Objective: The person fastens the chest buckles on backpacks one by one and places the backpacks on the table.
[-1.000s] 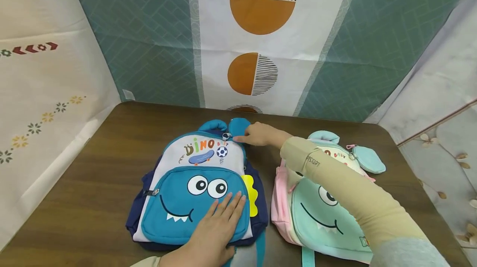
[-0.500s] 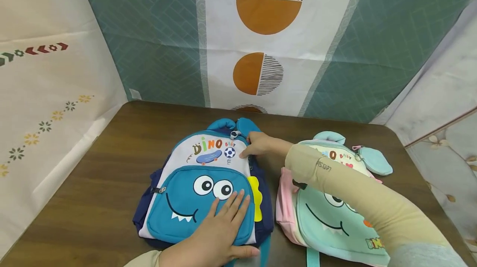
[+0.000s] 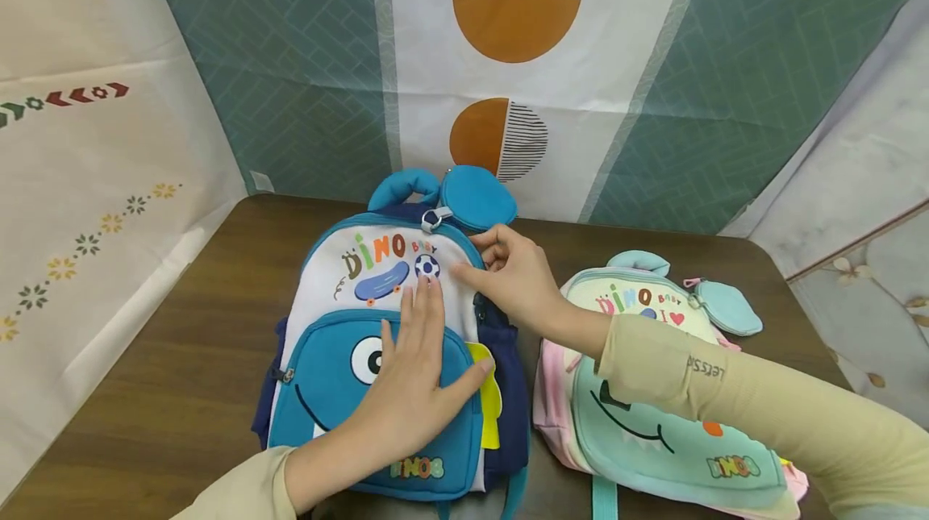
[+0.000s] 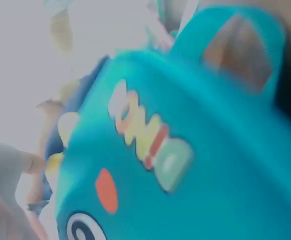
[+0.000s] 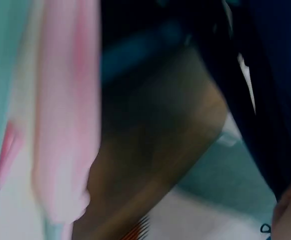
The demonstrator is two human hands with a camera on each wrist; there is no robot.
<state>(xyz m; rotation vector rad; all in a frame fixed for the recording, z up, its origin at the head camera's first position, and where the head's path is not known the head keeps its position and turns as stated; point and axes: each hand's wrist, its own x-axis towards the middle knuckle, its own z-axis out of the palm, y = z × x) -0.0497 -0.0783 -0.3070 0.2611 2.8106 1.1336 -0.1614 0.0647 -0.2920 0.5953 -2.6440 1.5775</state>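
Note:
A blue, white and navy dinosaur backpack (image 3: 312, 375) stands tilted, its top raised from the brown table. My left hand (image 3: 410, 371) lies with straight, spread fingers against its front, fingertips near the printed football. At the upper right edge my right hand (image 3: 518, 278) grips the bag, thumb on the white front and fingers curled toward its back. A round blue pouch (image 3: 477, 197) hangs by the top zip. In the left wrist view the blue front pocket (image 4: 220, 180) is close and blurred. The right wrist view shows the bag's navy side (image 5: 270, 80).
A pink and mint dinosaur backpack (image 3: 631, 468) lies on the right, under my right forearm, with a small mint pouch (image 3: 729, 309) attached. The wooden table (image 3: 167, 359) ends at a patterned green and white cloth (image 3: 312, 85) behind.
The blue backpack has gone from lying flat to a raised, tilted stance. My right hand has shifted from the zip area to the bag's side edge; my left hand reaches higher on its front.

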